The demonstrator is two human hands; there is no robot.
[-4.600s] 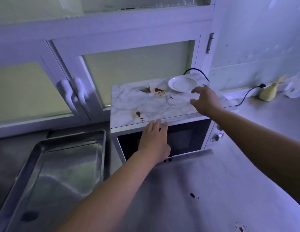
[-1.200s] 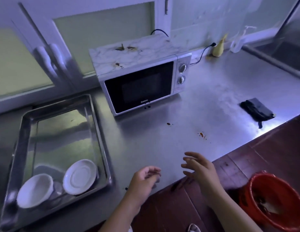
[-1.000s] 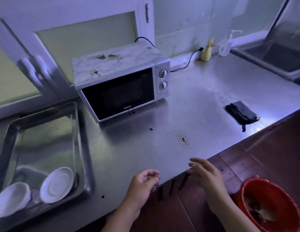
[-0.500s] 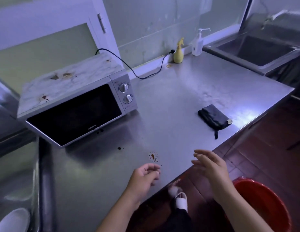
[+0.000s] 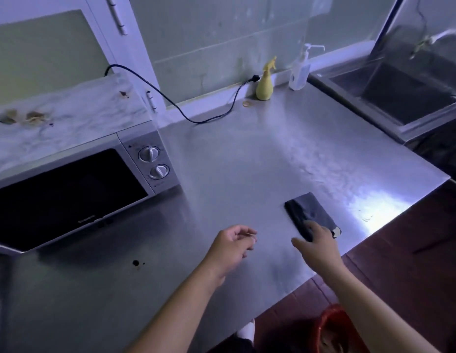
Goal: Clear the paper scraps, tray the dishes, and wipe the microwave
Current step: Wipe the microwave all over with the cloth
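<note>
1. Lying flat on the steel counter point(image 5: 247, 161), right of frame centre: dark folded cloth point(image 5: 307, 212). Its long axis runs from upper left to lower right, slanting toward the counter's near edge. A pale tag shows at its lower right corner.
2. Microwave point(image 5: 68, 189), left of frame. Its long axis runs from the left edge up toward centre, and the dark door faces the lower left. Two knobs point(image 5: 149, 154) sit one above the other at the right end. The marble-patterned top carries brownish stains point(image 5: 30, 117) at the far left and a smaller one further back.
3. Right hand point(image 5: 317, 247), lower centre-right. The forearm enters from the lower right corner, stretched forward. The palm is down, with the fingers fairly straight over the cloth's near end and the thumb spread left. It is not clenched; whether it presses the cloth cannot be told.
4. Left hand point(image 5: 232, 244), lower centre, beside the right hand and apart from the cloth. The forearm comes up from the bottom edge. The fingers are loosely curled and relaxed, grasping nothing.
5. Writing: a small brand mark on the door's lower edge and the label on the pump bottle point(image 5: 299, 72) are both too blurred to read.
6. Other items:
   - yellow spray bottle point(image 5: 264, 84), beside the pump bottle at the back wall
   - black cord point(image 5: 196, 121), trailing from the microwave to the wall
   - sink point(image 5: 405, 95), upper right
   - red bucket point(image 5: 323, 327), on the floor at the bottom edge
   - dark spot point(image 5: 136, 262), on the counter at lower left
</note>
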